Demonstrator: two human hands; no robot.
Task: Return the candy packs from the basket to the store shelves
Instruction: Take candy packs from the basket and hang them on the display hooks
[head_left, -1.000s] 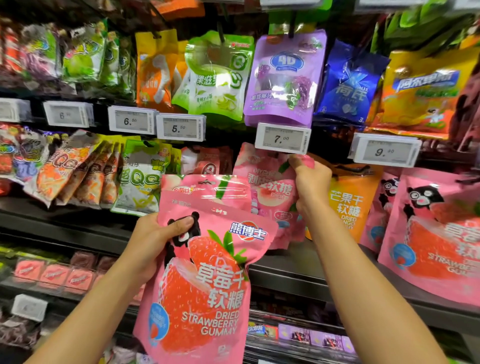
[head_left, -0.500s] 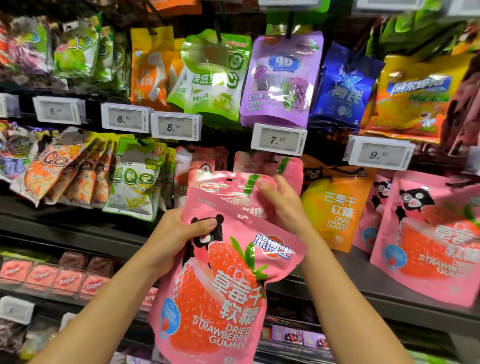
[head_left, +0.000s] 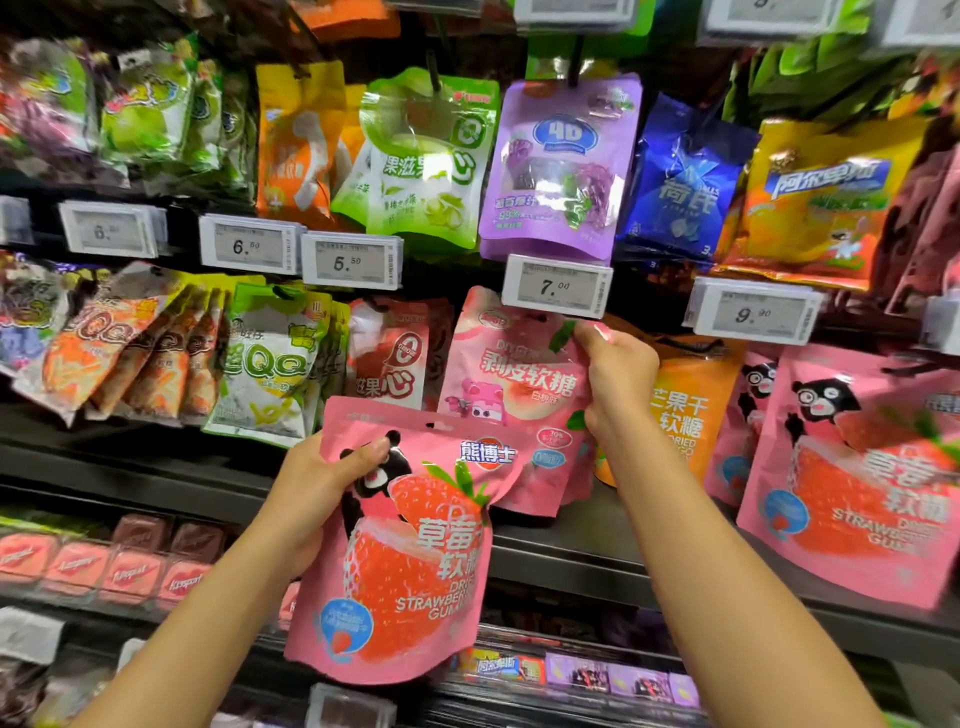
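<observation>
Hanging upright at centre frame, the peach gummy pack (head_left: 511, 379) is pinched at its upper right corner by my right hand (head_left: 615, 376), just under the 7.00 price tag (head_left: 556, 286). My left hand (head_left: 317, 493) grips the strawberry gummy pack (head_left: 410, 561) below it, long axis vertical; matching strawberry packs (head_left: 852, 483) sit lower right, nearer my right hand.
</observation>
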